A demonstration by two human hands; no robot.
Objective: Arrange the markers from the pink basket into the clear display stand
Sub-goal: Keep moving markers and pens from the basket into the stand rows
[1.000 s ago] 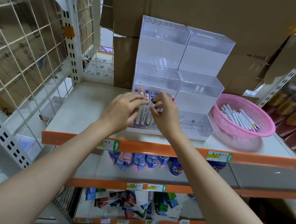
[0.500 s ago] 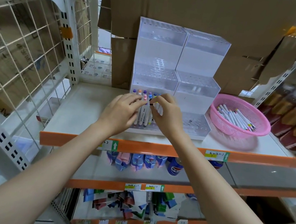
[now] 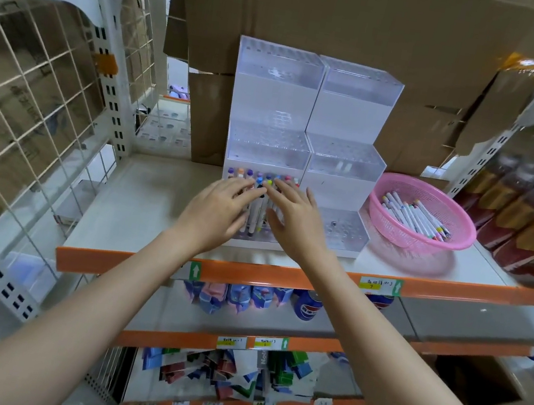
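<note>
The clear display stand (image 3: 269, 140) stands in stepped tiers on the shelf, with a second stand to its right. Several markers (image 3: 259, 201) with coloured caps stand upright in its lowest left tier. My left hand (image 3: 219, 209) and my right hand (image 3: 294, 217) hover on either side of those markers with fingers spread and straight, fingertips at the caps, holding nothing. The pink basket (image 3: 461, 236) sits to the right on the same shelf with several white markers (image 3: 412, 217) lying in it.
Cardboard boxes (image 3: 354, 24) rise behind the stands. A white wire rack (image 3: 32, 91) closes the left side. Bottles (image 3: 527, 213) stand at the right. The orange shelf edge (image 3: 282, 275) runs in front, with packaged goods on lower shelves.
Both hands have let go of the marker they were pinching above the lowest tier and opened their fingers. The marker now stands in the stand.
</note>
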